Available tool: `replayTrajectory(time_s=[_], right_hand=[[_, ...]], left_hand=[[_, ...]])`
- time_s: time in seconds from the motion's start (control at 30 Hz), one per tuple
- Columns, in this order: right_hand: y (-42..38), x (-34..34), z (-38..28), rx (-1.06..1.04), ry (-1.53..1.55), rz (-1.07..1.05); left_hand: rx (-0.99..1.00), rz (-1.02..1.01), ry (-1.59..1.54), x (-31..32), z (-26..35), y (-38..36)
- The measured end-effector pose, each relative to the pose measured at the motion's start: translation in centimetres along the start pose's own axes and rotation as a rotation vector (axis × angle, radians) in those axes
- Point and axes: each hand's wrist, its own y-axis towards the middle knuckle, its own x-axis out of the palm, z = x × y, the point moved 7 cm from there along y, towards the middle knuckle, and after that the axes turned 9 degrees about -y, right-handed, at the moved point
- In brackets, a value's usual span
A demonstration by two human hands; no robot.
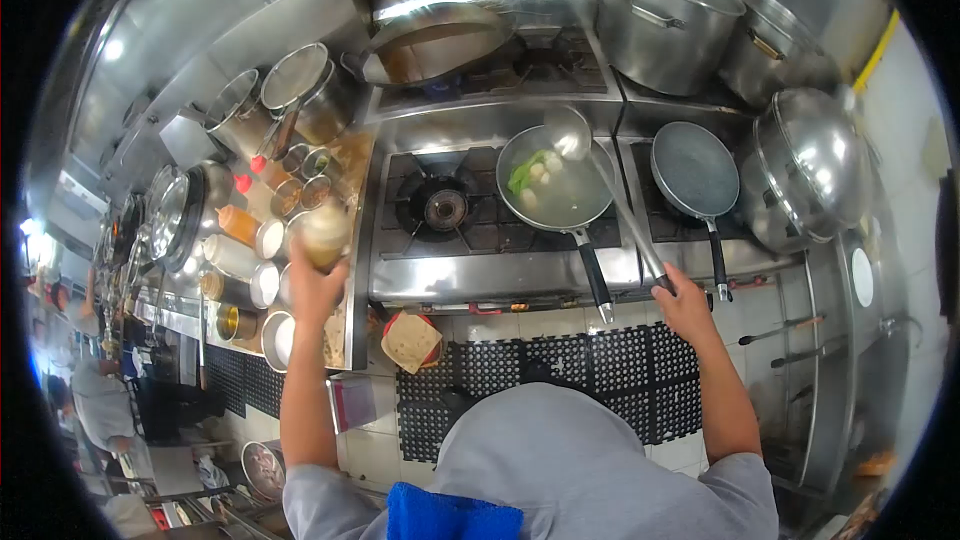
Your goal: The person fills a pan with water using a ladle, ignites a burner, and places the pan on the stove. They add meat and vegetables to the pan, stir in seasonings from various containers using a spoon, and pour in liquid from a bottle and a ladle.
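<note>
Fingers of the right hand are clamped on the long ladle handle; its bowl hangs over the frying pan with food on the stove. Left hand fingers close around a bottle above the bench.

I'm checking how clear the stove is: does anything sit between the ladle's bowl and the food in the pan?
Nothing visible does. The right hand grips the ladle by its handle end, and its bowl hangs at the far rim of the frying pan, right beside the greens and pale pieces. The left hand holds a bottle off to the side.
</note>
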Motion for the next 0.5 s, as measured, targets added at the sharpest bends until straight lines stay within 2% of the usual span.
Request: replayTrajectory(time_s=[0.03, 0.1, 0.17, 0.2, 0.27, 0.33, 0.5], right_hand=[[-0.7, 1.3, 0.7, 0.222, 0.242, -0.217], [-1.1, 1.9, 1.6, 0.193, 0.197, -0.151], [-1.5, 2.5, 2.5, 0.174, 0.255, -0.128], [-1.1, 3.4, 4.1, 0.046, 0.211, -0.019], [-1.7, 3.4, 3.6, 0.125, 0.311, -0.045], [-2.4, 2.8, 2.3, 0.229, 0.455, -0.084], [-2.5, 2.4, 2.9, 0.247, 0.519, -0.053]], left_hand=[[0.042, -0.064, 0.062, 2.1, 0.7, 0.7], [0.196, -0.150, 0.224, 6.2, 1.2, 1.8], [0.118, -0.331, 0.450, 10.5, 2.0, 2.6], [0.134, -0.388, 0.495, 12.5, 2.5, 2.9], [0.155, -0.453, 0.545, 16.0, 3.6, 3.4], [0.234, -0.556, 0.737, 19.5, 4.8, 3.5], [0.354, -0.662, 0.908, 26.8, 6.4, 4.1]])
